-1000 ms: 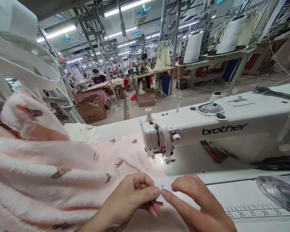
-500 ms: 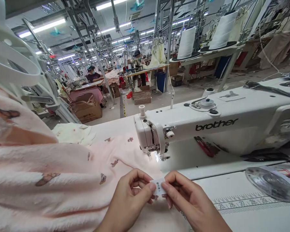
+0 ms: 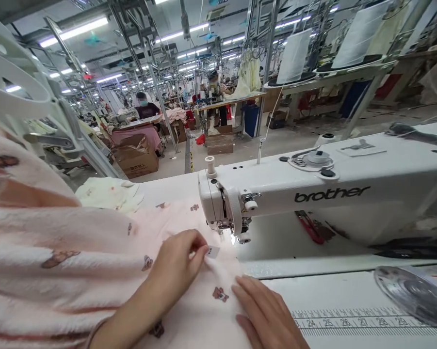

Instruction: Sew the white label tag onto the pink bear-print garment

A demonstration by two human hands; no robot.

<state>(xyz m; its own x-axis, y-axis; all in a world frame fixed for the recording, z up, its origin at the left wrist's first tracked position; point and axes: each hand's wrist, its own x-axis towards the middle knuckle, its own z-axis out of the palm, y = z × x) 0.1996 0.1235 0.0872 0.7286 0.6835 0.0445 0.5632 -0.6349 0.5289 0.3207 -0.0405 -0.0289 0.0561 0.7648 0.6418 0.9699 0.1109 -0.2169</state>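
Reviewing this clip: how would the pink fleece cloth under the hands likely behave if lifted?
The pink fleece cloth would likely be floppy, since it lies in soft, heaped folds beside the sewing machine. Its thick pile suggests it is fairly light for its bulk. The fuzzy surface under the left hand and right hand probably grips rather than slips.

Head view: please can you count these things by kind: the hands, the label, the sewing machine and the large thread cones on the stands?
Hands: 2, left hand and right hand
Label: 1
Sewing machine: 1
Large thread cones: 2
Total: 6
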